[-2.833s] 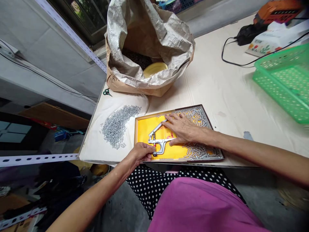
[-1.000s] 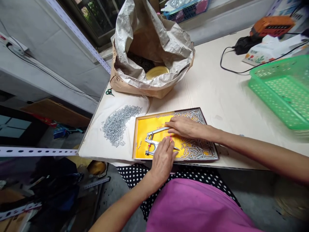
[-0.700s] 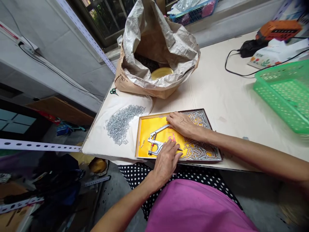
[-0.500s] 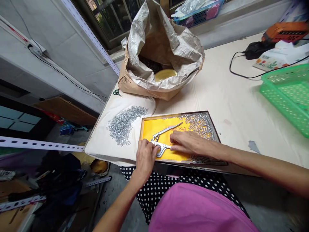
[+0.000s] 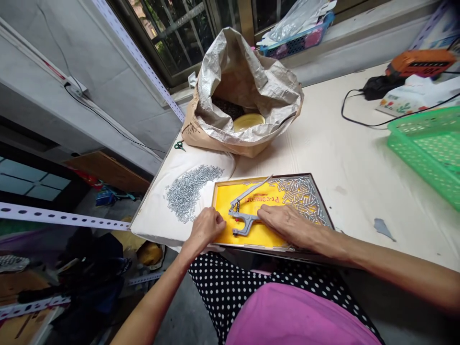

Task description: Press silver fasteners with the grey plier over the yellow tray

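A shallow tray [image 5: 323, 211] with a yellow bottom lies at the table's near edge, with several small metal pins [image 5: 298, 191] heaped in its right half. Grey press pliers [image 5: 244, 215] lie in the tray, one handle raised toward the back. My right hand [image 5: 283, 223] rests on the lower handle, fingers laid over it. My left hand [image 5: 206, 227] is at the tray's left edge, next to the pliers' head, fingers curled in a pinch; what they hold is too small to see.
A second heap of metal pins [image 5: 189, 191] lies on a white cloth [image 5: 154, 220] left of the tray. Behind stands an open paper sack [image 5: 247, 96] with a yellow bowl inside. A green basket [image 5: 431, 148] and cables sit at the right. Small scissors [image 5: 178, 145] lie near the sack.
My left hand went from the tray's middle to its left edge by the pliers' head. My right hand came down from the upper handle onto the lower one. The view tilted up.
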A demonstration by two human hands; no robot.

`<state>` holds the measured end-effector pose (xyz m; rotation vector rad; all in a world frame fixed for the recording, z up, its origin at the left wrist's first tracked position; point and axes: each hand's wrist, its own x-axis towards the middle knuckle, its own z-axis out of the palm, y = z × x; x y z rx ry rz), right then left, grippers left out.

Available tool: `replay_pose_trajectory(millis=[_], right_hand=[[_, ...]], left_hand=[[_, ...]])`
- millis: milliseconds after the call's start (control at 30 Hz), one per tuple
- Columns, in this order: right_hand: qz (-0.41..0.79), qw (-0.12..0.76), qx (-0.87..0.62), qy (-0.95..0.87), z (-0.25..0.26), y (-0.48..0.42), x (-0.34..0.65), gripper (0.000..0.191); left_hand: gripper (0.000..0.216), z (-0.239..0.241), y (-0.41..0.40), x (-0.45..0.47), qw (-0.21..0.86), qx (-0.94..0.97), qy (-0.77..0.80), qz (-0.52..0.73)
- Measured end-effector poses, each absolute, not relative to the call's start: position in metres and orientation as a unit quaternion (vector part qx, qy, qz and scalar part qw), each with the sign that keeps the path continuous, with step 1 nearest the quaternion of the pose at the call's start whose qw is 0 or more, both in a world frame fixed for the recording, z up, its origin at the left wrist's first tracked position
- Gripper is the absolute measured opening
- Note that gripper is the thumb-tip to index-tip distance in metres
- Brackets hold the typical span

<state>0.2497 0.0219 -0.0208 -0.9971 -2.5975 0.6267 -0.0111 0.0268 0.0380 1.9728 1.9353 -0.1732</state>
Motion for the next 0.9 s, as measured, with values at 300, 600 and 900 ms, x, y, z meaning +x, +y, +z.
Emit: replay_pose_trajectory(millis=[300, 600, 900], right_hand=[[0.17, 0.164, -0.368, -0.899, -0.025, 0.028, 0.27, 0.026], [0.233, 0.138, -0.366, -0.89, -0.046, 0.022, 0.249, 0.024], [0.23, 0.126, -0.38, -0.887, -0.051, 0.022, 0.249, 0.026]], left_hand=[[0.016, 0.036, 0.006, -0.015, 0.099, 0.756, 0.629, -0.15], [0.023, 0.031, 0.074, -0.073, 0.04, 0.656, 0.753, -0.022], [0.022, 0.0, 0.1, -0.091, 0.009, 0.66, 0.747, -0.076]])
